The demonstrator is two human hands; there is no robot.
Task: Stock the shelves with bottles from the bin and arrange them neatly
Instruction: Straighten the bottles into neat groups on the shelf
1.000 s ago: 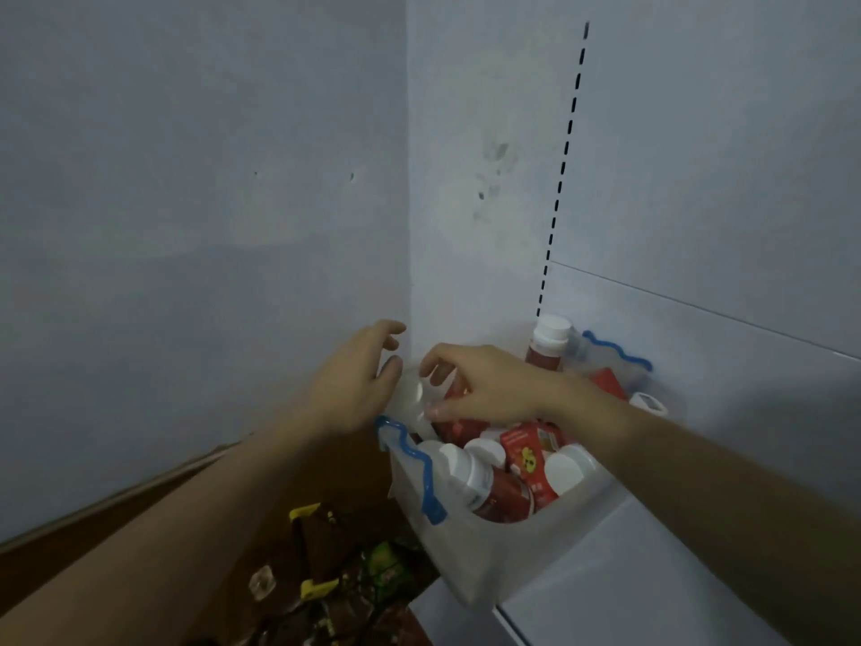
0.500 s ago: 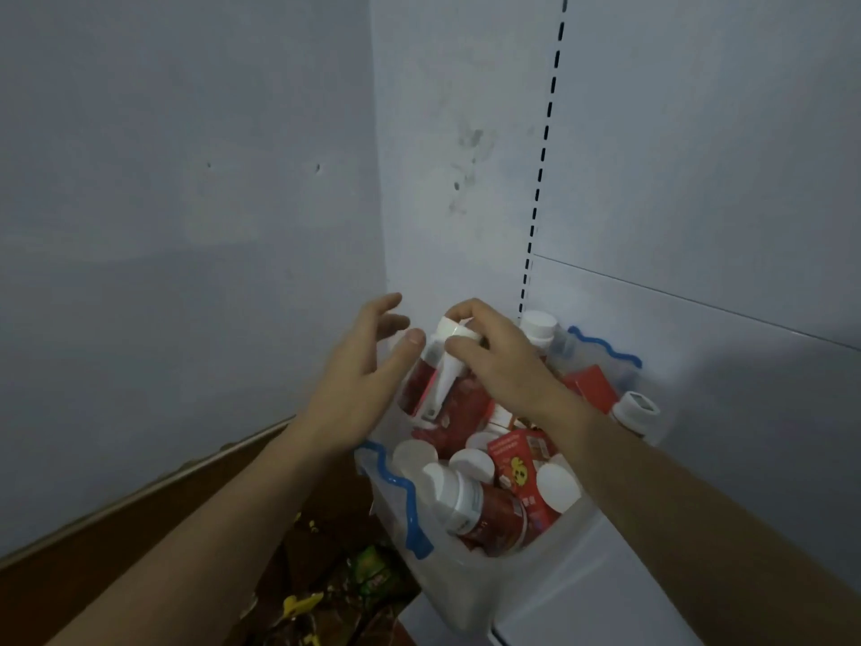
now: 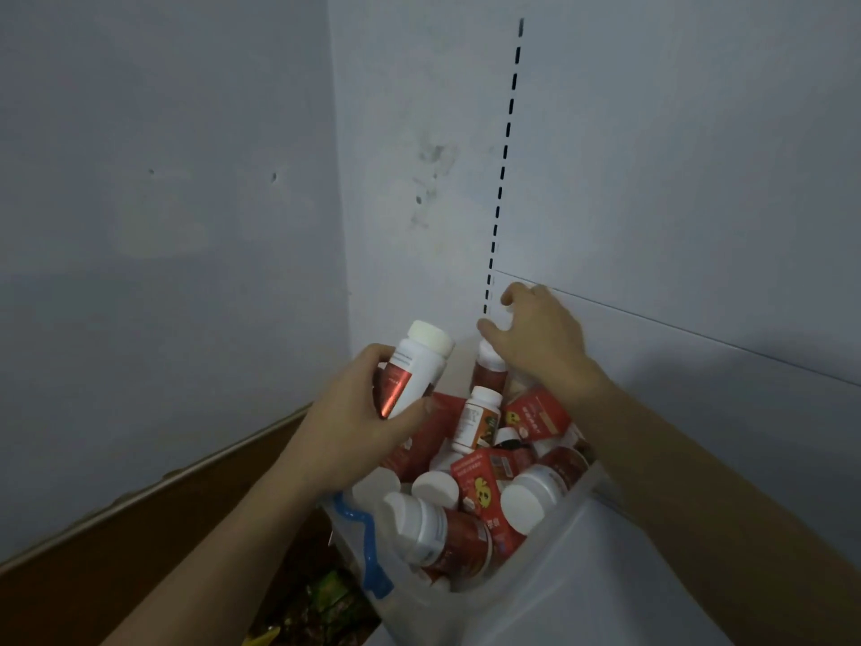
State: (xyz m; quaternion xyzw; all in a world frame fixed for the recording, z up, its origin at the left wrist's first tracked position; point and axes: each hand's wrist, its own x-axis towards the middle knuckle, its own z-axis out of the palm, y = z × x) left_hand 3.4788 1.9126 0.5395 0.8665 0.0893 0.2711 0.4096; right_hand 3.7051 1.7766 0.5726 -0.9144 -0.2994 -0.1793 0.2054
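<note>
Nearest the viewer, a translucent bin [image 3: 536, 575] with a blue handle [image 3: 368, 547] holds a heap of red-labelled, white-capped bottles [image 3: 466, 519] lying at all angles. Above its near rim, the left hand [image 3: 358, 421] wraps one white-capped bottle [image 3: 414, 370] around its body, thumb beneath and fingers behind, cap tilted up and away. Beyond, the right hand [image 3: 540, 342] hovers with fingers spread and curled, holding nothing, directly over an upright bottle [image 3: 489, 370] at the bin's far side. Behind the fingertips rises a white back panel with a slotted upright [image 3: 505, 151]. Advice: grip the next bottle by its body rather than its cap, lift it straight out of the heap, and carry both upright to the shelf.
</note>
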